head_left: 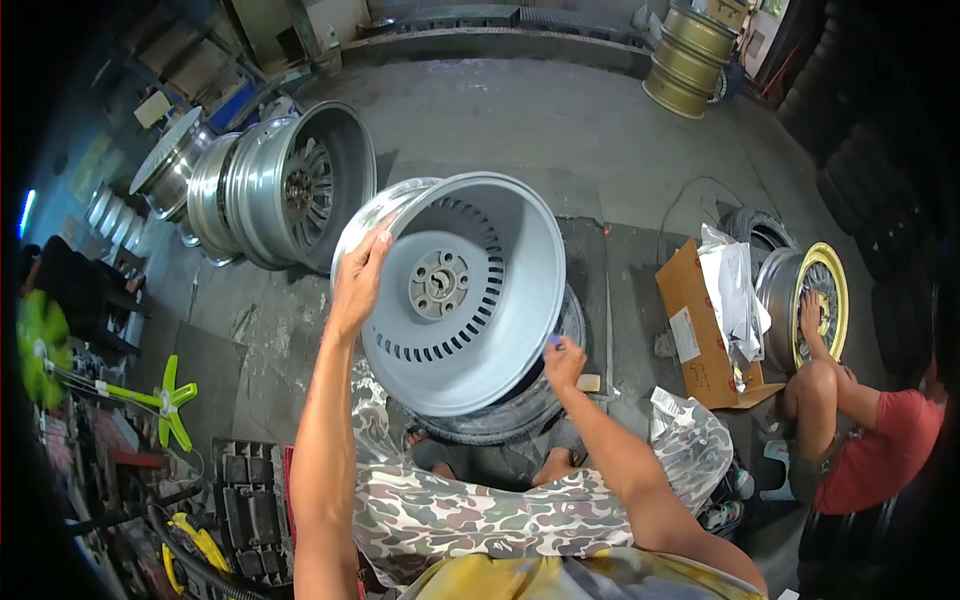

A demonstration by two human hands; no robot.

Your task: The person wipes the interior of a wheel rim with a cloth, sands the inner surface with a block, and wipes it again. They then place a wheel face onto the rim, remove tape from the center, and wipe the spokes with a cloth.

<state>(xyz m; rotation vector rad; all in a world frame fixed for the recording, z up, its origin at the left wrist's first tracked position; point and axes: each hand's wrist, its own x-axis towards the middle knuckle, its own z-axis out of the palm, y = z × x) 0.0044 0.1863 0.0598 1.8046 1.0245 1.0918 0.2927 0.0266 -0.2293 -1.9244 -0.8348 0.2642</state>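
Note:
A large silver-grey wheel rim (pixel 450 370) is tilted in front of me, its inner side with a ring of slots and a five-hole hub facing up. It rests on a black tire (pixel 490 428). My left hand (pixel 362 275) grips the rim's upper left edge. At the rim's lower right edge, my right hand (pixel 565 362) is closed on a small blue-purple object (pixel 553 341), held against or close to the lip. What that object is cannot be made out.
Several silver rims (pixel 250 190) stand at the left. Gold rims (pixel 688 65) are stacked at the back right. An open cardboard box (pixel 700 350) holds plastic. A person in red (pixel 880 440) touches a yellow-edged rim (pixel 835 290). A green fan stands left (pixel 172 402).

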